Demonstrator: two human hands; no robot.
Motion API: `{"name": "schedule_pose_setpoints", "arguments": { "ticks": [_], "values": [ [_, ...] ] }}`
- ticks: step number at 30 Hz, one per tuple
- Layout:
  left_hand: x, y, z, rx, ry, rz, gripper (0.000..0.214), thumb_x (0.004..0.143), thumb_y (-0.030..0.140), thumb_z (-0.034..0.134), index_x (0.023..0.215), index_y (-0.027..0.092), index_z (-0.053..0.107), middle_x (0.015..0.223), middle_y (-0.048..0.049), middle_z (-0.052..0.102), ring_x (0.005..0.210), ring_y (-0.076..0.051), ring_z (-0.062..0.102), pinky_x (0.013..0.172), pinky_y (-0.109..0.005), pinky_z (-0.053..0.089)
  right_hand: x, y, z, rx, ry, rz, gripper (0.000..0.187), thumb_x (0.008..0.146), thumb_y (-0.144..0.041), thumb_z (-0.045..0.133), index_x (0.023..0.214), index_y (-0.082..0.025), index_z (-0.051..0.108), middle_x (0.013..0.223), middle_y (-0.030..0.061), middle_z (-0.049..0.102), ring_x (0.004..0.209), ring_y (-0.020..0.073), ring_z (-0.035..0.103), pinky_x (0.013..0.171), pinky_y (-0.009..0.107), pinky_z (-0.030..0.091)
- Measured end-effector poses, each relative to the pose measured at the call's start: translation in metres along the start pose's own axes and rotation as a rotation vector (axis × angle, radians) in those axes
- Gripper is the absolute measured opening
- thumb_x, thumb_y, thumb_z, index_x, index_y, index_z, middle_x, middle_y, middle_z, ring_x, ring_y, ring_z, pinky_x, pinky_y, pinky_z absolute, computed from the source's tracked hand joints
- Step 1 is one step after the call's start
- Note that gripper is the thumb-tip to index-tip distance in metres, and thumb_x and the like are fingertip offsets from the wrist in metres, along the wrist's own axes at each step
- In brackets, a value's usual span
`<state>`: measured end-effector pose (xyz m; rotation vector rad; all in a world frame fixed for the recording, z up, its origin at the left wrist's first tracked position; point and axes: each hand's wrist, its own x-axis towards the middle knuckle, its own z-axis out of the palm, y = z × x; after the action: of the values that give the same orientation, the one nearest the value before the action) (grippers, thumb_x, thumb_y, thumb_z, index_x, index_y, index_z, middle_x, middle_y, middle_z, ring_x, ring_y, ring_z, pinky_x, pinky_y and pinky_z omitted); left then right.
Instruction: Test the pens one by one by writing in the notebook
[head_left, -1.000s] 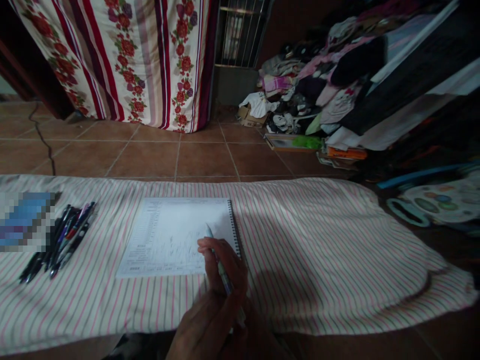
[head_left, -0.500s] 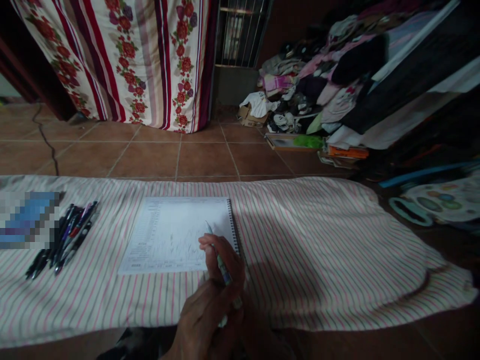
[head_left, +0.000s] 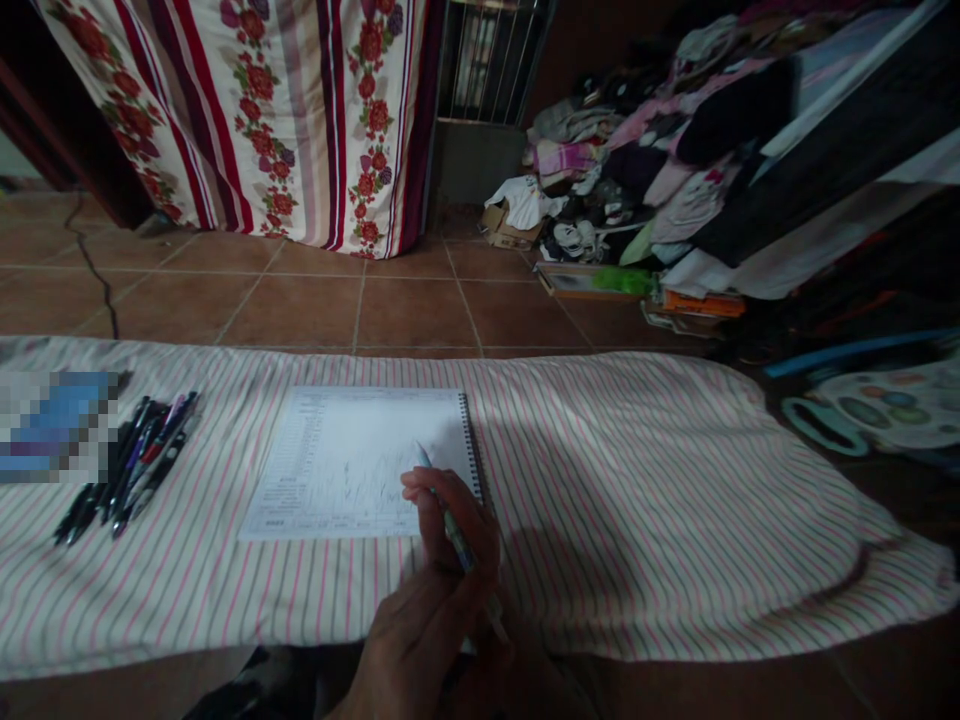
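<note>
A slim pen with a pale tip and patterned barrel is pinched in my right hand. Its tip points up and left over a spiral-bound notebook; I cannot tell whether it touches the paper. Short, dark, grass-like strokes run along the lower part of the page, beside faint printed columns. My left hand comes in from the bottom, closed against my right hand below the pen's middle. Its fingertips are hidden, and a small pale bit of something shows near them.
A striped cloth covers the low surface under the notebook. Several pens lie in a pile at left, near a blurred blue item. Beyond are floor tiles, a flowered curtain and heaped clothes. A paint palette is at right.
The view has shifted slightly. My right hand keeps its grip on the pen, whose back end now shows farther out to the lower right. My left hand stays against it.
</note>
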<state>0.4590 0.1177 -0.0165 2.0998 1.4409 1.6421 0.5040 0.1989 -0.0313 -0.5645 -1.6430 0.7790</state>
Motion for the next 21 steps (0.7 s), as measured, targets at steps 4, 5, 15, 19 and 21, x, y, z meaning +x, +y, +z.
{"name": "schedule_pose_setpoints", "arguments": {
  "ticks": [4, 5, 15, 19, 21],
  "values": [
    [-0.003, -0.002, 0.002, 0.003, -0.008, -0.023, 0.049, 0.079, 0.009, 0.05, 0.128, 0.011, 0.041, 0.075, -0.0067, 0.063, 0.068, -0.015, 0.058, 0.055, -0.024, 0.051, -0.001, 0.006, 0.003, -0.001, -0.01, 0.022, 0.02, 0.086, -0.016, 0.046, 0.1, -0.021, 0.06, 0.081, 0.003, 0.068, 0.065, 0.0136, 0.065, 0.059, 0.027, 0.056],
    [-0.003, -0.003, 0.002, 0.008, -0.008, -0.031, 0.05, 0.079, 0.009, 0.051, 0.128, 0.011, 0.041, 0.075, -0.0066, 0.063, 0.068, -0.015, 0.058, 0.055, -0.024, 0.051, -0.001, 0.006, 0.003, -0.001, -0.012, 0.025, 0.019, 0.086, -0.017, 0.046, 0.099, -0.02, 0.06, 0.081, 0.0031, 0.068, 0.065, 0.0134, 0.065, 0.059, 0.026, 0.056],
    [-0.003, 0.002, -0.003, 0.011, -0.054, -0.105, 0.05, 0.081, 0.012, 0.051, 0.13, 0.015, 0.039, 0.091, -0.0085, 0.064, 0.082, -0.015, 0.061, 0.067, -0.024, 0.054, 0.006, -0.026, -0.002, -0.107, -0.004, 0.162, 0.021, 0.086, -0.014, 0.048, 0.102, -0.022, 0.059, 0.089, 0.0028, 0.068, 0.077, 0.0143, 0.066, 0.072, 0.028, 0.056],
    [-0.001, 0.004, -0.008, 0.085, -0.046, -0.19, 0.046, 0.083, 0.018, 0.052, 0.128, 0.017, 0.04, 0.094, -0.0074, 0.065, 0.083, -0.015, 0.062, 0.068, -0.024, 0.054, 0.007, -0.015, -0.005, -0.193, -0.108, 0.104, 0.028, 0.085, -0.014, 0.05, 0.111, -0.022, 0.056, 0.093, 0.0038, 0.067, 0.085, 0.0154, 0.065, 0.077, 0.028, 0.054],
    [-0.001, 0.003, -0.012, 0.115, -0.021, -0.225, 0.043, 0.084, 0.019, 0.052, 0.126, 0.017, 0.043, 0.087, -0.0053, 0.065, 0.077, -0.014, 0.062, 0.065, -0.022, 0.054, 0.007, -0.003, -0.004, -0.235, -0.107, 0.034, 0.029, 0.085, -0.015, 0.05, 0.113, -0.022, 0.056, 0.087, 0.003, 0.067, 0.077, 0.014, 0.065, 0.072, 0.026, 0.054]
  ]
}}
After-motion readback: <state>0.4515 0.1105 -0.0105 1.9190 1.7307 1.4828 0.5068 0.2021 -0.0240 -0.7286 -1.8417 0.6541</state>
